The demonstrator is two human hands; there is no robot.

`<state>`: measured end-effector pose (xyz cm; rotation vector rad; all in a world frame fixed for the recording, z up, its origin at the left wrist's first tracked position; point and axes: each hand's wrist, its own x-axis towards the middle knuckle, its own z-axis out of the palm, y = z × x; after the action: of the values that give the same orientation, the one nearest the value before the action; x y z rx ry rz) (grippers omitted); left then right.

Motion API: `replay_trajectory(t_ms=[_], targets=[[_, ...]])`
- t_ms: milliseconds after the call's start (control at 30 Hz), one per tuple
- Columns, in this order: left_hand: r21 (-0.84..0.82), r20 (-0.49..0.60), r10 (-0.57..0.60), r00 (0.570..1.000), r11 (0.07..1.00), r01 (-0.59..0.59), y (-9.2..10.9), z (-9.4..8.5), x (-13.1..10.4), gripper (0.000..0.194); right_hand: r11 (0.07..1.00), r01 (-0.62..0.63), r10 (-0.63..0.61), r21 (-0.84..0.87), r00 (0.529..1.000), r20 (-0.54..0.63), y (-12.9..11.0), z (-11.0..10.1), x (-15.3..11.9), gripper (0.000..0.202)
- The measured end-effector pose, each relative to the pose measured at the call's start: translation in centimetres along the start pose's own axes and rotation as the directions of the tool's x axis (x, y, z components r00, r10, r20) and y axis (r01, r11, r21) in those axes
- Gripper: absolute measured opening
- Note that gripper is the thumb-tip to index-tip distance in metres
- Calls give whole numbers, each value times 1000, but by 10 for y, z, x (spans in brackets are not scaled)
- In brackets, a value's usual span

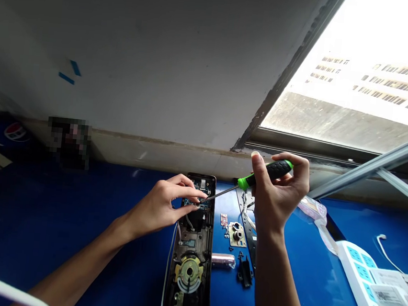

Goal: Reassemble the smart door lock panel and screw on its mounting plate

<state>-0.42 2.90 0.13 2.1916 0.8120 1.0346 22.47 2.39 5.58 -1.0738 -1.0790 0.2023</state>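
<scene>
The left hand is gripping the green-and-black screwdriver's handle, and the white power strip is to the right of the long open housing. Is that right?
Not quite: the right hand grips the green-and-black screwdriver's handle, as the head view shows. The white power strip is right of the long open housing.

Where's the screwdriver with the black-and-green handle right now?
In the head view, right of centre: the screwdriver is in the right hand, its tip beside the left hand, over the long dark housing.

Right hand (276,198) holding screwdriver (273,173), left hand (163,201) over open casing (211,238), blue tabletop (93,214)
</scene>
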Motion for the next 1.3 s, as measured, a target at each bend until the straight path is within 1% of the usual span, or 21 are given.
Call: replay_trajectory(t_ms=[100,300,367,400,467,533,567,633,700,733,833,900,933,1033,1100,1300], targets=[[-24,10,-31,999,999,31,-1,1,0,33,1000,10,-10,12,1000,-11,0,0,0,37],[-46,8,-47,999,998,47,-1,2,0,33,1000,-22,22,-4,1000,-6,2,1,-1,37],[-48,17,-53,998,997,53,0,3,0,33,1000,-27,27,-5,1000,12,1,0,-1,36],[-47,24,-55,998,997,56,1,2,0,34,999,-33,33,1,998,47,0,-1,-1,35],[-34,26,-58,998,998,59,2,2,1,36,998,-51,43,42,982,184,-3,-3,0,39],[-2,-17,-63,998,998,63,4,0,2,39,992,-60,21,107,943,333,-7,-5,0,56],[19,-52,-67,996,997,68,4,-1,2,40,989,-51,-5,137,925,380,-9,-6,1,65],[58,-137,-66,988,996,74,5,-4,3,39,984,6,-79,175,907,413,-12,-4,1,74],[82,-196,-50,979,994,67,5,-6,4,37,979,77,-150,189,900,408,-15,1,3,72],[92,-207,-41,977,994,62,4,-7,4,37,975,110,-182,195,899,399,-17,4,4,70],[149,-193,-11,981,988,41,2,-9,5,49,946,222,-297,238,888,350,-22,14,7,67],[187,-168,-11,986,981,43,-1,-11,6,57,924,299,-369,240,863,344,-24,20,8,65],[196,-151,-27,988,979,57,-3,-12,6,59,917,328,-392,227,846,362,-24,22,8,65],[168,-89,-121,989,977,134,-10,-12,5,56,908,377,-418,183,788,452,-21,28,5,66],[119,-57,-167,984,978,173,-14,-10,5,52,907,386,-417,170,762,495,-19,31,2,68],[-67,-45,-201,978,978,198,-21,-2,5,40,909,395,-400,133,737,544,-17,37,-3,67]])
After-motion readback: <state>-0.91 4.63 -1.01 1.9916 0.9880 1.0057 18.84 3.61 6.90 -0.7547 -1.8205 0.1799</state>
